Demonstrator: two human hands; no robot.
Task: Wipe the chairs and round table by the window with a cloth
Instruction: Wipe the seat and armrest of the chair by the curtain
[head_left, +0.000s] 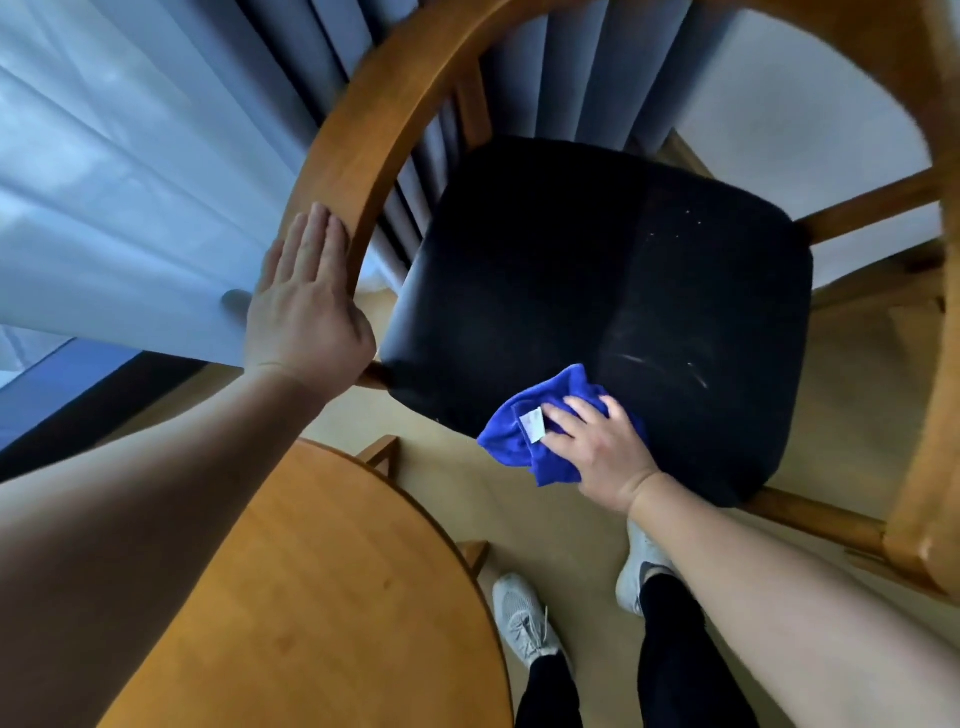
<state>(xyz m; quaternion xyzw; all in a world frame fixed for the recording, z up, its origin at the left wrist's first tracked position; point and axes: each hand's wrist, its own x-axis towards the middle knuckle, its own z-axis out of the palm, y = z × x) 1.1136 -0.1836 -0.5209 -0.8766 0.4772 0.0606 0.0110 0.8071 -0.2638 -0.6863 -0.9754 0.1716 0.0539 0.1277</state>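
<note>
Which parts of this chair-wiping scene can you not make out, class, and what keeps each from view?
- Round table: head view, partly cut off by the bottom edge and covered by the left forearm.
- Chair backrest top: cut off by the top edge.
- Seat under the blue cloth: hidden by cloth and right hand.
- Cloth's white label: too small to read.

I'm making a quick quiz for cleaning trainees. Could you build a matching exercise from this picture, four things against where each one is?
Things:
1. left hand
2. blue cloth
3. round table
4. white curtain

Places:
A. lower left, beside the chair
B. under the right hand, on the black seat
C. far left, by the window
D. flat on the curved wooden armrest

Pairs: 1-D, 2-B, 3-A, 4-C
</note>
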